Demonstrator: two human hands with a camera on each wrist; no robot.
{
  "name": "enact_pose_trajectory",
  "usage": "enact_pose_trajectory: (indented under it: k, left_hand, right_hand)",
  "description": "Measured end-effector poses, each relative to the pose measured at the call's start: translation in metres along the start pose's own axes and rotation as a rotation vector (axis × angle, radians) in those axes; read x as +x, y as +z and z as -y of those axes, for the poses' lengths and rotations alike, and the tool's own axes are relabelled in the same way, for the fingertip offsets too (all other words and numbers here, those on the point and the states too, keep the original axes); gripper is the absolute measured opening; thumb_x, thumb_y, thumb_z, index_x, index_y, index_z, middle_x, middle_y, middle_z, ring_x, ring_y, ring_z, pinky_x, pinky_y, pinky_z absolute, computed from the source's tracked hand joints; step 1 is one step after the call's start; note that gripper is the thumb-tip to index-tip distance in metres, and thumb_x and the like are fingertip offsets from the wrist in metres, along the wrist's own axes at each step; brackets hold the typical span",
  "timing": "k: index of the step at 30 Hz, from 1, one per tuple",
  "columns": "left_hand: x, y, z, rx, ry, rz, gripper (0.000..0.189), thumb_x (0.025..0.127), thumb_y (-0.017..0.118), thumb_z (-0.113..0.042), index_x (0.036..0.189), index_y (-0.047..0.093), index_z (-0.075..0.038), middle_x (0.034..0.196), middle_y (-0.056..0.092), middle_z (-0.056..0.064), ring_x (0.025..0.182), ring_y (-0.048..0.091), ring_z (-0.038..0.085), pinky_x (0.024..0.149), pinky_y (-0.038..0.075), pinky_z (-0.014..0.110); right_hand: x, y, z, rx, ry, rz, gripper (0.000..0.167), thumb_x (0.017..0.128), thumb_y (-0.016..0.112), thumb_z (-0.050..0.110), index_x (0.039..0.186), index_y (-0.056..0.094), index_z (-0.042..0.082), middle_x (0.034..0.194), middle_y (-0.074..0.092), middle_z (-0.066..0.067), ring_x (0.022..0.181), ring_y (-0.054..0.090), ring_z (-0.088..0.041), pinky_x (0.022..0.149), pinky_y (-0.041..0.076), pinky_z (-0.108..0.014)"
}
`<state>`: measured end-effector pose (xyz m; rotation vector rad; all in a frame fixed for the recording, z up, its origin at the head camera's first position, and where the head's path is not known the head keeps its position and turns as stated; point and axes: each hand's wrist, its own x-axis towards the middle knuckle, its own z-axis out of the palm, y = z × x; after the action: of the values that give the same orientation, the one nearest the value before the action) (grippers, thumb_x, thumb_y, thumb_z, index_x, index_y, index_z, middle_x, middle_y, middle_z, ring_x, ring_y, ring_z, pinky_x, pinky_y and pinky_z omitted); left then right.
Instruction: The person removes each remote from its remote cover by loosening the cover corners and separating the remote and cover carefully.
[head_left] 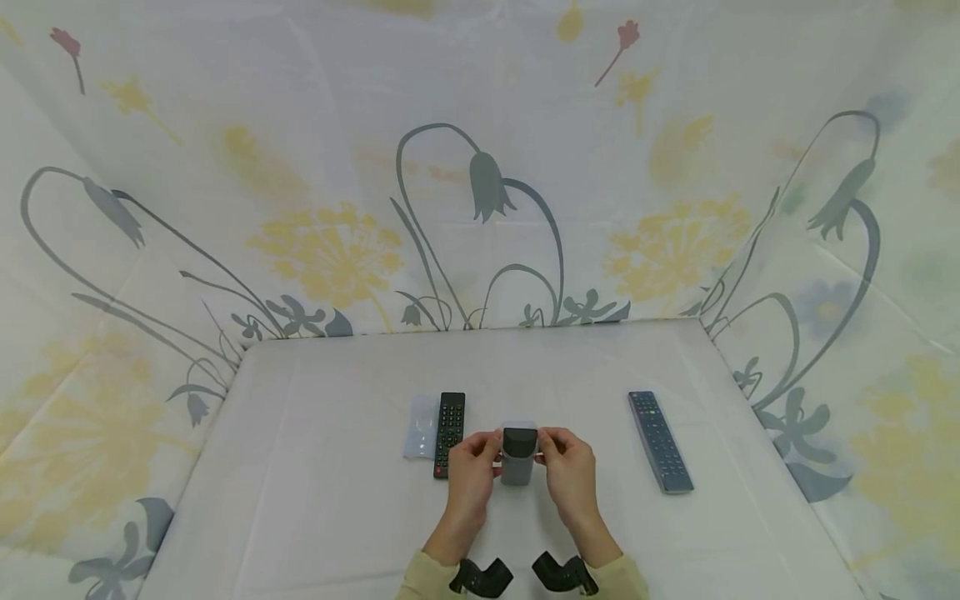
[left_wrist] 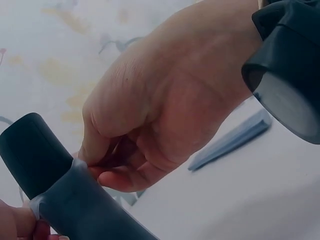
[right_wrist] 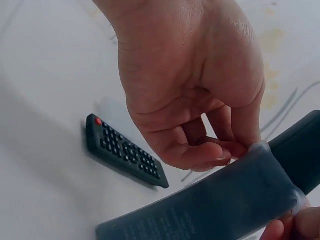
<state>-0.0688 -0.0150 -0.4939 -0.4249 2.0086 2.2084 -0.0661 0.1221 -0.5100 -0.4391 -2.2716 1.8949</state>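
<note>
Upright between both hands stands a dark, smooth-backed remote control (head_left: pixel 520 442), its end sticking out of a translucent plastic sleeve (head_left: pixel 517 473). The sleeve (right_wrist: pixel 210 205) bears faint print and covers most of the remote control (right_wrist: pixel 300 155) in the right wrist view. My left hand (head_left: pixel 470 479) pinches the sleeve's open edge on one side. On the opposite side my right hand (head_left: pixel 572 475) pinches that same edge between thumb and finger. In the left wrist view the left hand (left_wrist: pixel 155 95) shows curled fingers beside the bare end. Parts of the fingers are hidden behind the sleeve.
Just left of the hands lies a black remote (head_left: pixel 450 425) with a red button, beside a clear plastic sleeve (head_left: pixel 420 429). A blue-grey remote (head_left: pixel 662 442) lies to the right on the white table (head_left: pixel 337 517). Flower-patterned cloth (head_left: pixel 487 75) surrounds the table.
</note>
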Motion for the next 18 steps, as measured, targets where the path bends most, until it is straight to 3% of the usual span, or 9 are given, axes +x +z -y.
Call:
enact_pose_trajectory:
  k: [5,14,18]
  left_hand:
    - [0.012,-0.001,0.019,-0.006,0.013,-0.006,0.018,0.1,0.06,-0.01,0.106,0.072,0.003,0.086,0.062,0.003,0.077,0.055,0.015,0.065,0.051,0.026]
    - [0.015,-0.002,0.025,0.028,0.06,0.0,0.017,0.099,0.06,-0.007,0.104,0.072,0.004,0.086,0.063,0.005,0.074,0.056,0.015,0.063,0.049,0.025]
    - [0.016,-0.002,0.027,0.058,0.058,-0.013,0.016,0.098,0.06,-0.007,0.102,0.072,0.002,0.084,0.063,0.004,0.073,0.055,0.015,0.063,0.047,0.026]
  right_hand:
    - [0.002,0.001,-0.003,0.012,-0.011,-0.001,0.015,0.098,0.061,0.004,0.103,0.07,-0.007,0.088,0.067,-0.012,0.076,0.064,-0.019,0.068,0.055,-0.024]
    - [0.004,0.002,-0.01,0.006,-0.032,-0.001,0.013,0.097,0.062,0.002,0.102,0.071,-0.006,0.088,0.068,-0.011,0.073,0.063,-0.017,0.072,0.057,-0.037]
    - [0.004,0.003,-0.013,0.002,-0.041,-0.003,0.012,0.097,0.062,0.002,0.101,0.071,-0.005,0.087,0.068,-0.011,0.071,0.063,-0.017,0.071,0.057,-0.036]
